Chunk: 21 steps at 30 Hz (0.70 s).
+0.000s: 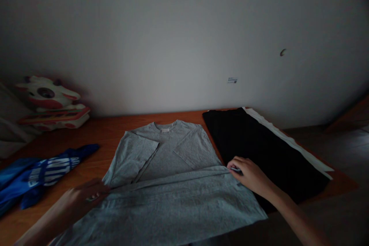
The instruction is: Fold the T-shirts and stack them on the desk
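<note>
A grey T-shirt [170,177] lies flat on the wooden table [100,134], collar toward the wall, both sleeves folded inward. Its lower part is folded up, with the hem running across the middle. My left hand [86,196] pinches the left end of that hem. My right hand [249,175] pinches the right end, fingers closed on the cloth.
A black garment [259,150] lies right of the shirt on a white cloth [291,142], close to the table's right edge. A blue and white striped garment [43,173] is bunched at the left. A red and white toy figure [49,102] stands at the back left against the wall.
</note>
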Each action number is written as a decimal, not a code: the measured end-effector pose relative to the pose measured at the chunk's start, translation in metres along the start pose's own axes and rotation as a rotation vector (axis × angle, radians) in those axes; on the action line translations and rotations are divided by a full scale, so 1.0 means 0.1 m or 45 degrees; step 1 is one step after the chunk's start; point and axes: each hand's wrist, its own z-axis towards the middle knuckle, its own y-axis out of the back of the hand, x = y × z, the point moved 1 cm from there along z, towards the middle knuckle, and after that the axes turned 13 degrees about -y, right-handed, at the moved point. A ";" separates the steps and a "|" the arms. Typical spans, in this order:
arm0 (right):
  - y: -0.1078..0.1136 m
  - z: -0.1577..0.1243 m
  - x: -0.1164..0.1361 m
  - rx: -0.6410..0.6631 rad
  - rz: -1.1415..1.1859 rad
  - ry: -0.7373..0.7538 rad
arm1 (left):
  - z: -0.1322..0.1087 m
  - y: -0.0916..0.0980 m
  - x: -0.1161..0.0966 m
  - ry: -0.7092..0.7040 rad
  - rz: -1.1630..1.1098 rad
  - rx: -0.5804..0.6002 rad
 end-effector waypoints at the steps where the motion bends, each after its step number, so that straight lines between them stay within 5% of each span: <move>1: 0.01 -0.03 -0.01 -0.026 -0.015 0.025 | -0.04 0.00 0.03 -0.040 0.025 -0.019; 8: 0.03 -0.24 -0.02 -0.077 -0.155 0.185 | -0.27 -0.11 0.15 -0.292 0.443 -0.330; 15: 0.06 -0.36 0.26 0.062 -0.181 0.175 | -0.27 -0.23 0.01 -0.243 0.463 -0.209; 21: -0.21 -0.29 0.65 0.119 0.005 0.175 | 0.11 -0.45 -0.42 -0.299 0.386 -0.216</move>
